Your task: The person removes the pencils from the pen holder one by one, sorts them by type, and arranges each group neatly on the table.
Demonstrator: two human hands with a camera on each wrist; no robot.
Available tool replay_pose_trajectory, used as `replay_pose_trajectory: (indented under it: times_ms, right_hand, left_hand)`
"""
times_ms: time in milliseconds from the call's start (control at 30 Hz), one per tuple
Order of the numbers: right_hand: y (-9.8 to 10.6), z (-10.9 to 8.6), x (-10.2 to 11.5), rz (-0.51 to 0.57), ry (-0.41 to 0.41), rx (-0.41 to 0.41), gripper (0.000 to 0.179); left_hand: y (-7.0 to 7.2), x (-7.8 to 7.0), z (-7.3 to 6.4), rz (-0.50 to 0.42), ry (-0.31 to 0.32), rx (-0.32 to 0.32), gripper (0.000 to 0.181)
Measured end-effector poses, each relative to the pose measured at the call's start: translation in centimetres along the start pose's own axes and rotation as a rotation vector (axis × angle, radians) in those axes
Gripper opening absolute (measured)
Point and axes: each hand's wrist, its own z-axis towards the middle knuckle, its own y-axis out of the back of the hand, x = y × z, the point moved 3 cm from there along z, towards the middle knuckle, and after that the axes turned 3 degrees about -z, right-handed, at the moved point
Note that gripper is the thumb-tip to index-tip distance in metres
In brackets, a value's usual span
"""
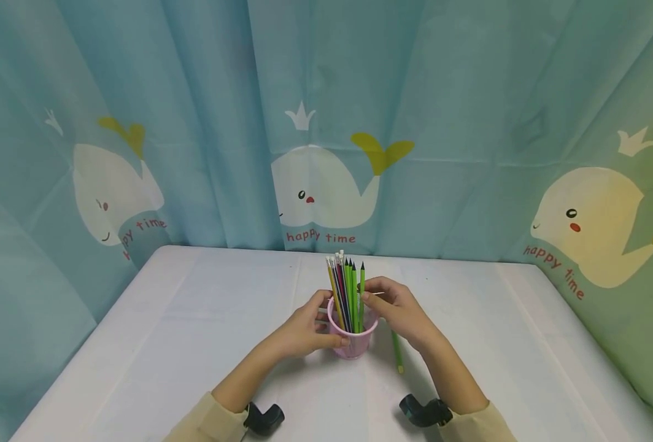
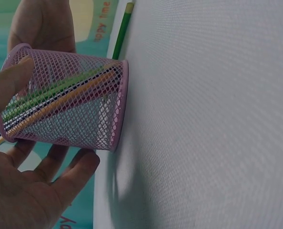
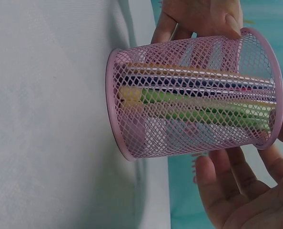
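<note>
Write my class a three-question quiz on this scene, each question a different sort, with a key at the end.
1. Multiple choice: what colour is the mesh cup? (A) blue (B) pink (C) black
2. True or false: all the pencils stand inside the cup.
3. Short answer: which hand has its thumb against the cup's side?

Key:
1. B
2. False; a green pencil is outside it.
3. The left hand.
</note>
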Motion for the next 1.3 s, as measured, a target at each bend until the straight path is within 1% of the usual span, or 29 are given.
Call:
replay_pose_trajectory:
  times_ms: [400, 600, 867, 1300]
  right_hand:
    - [0.3, -0.3, 0.3, 0.026, 0.003, -0.02, 0.021]
    - [0.6, -0.4, 0.8, 0.017, 0.012, -0.031, 0.02]
    - [1.0, -0.6, 1.6, 0.036, 0.025, -0.03, 0.024]
    - [2.1, -1.0, 2.6, 0.089, 0.057, -0.071, 0.024]
  left_hand:
    - [-0.1, -0.2, -0.2, -0.002, 0.012, -0.001, 0.072]
    - [-0.1, -0.1, -0.2, 0.005, 0.007, -0.001, 0.073]
    - [-0.1, -0.2, -0.1, -0.005, 0.01, 0.004, 0.074]
    - [-0.1, -0.3, -0.1, 0.001, 0.016, -0.005, 0.072]
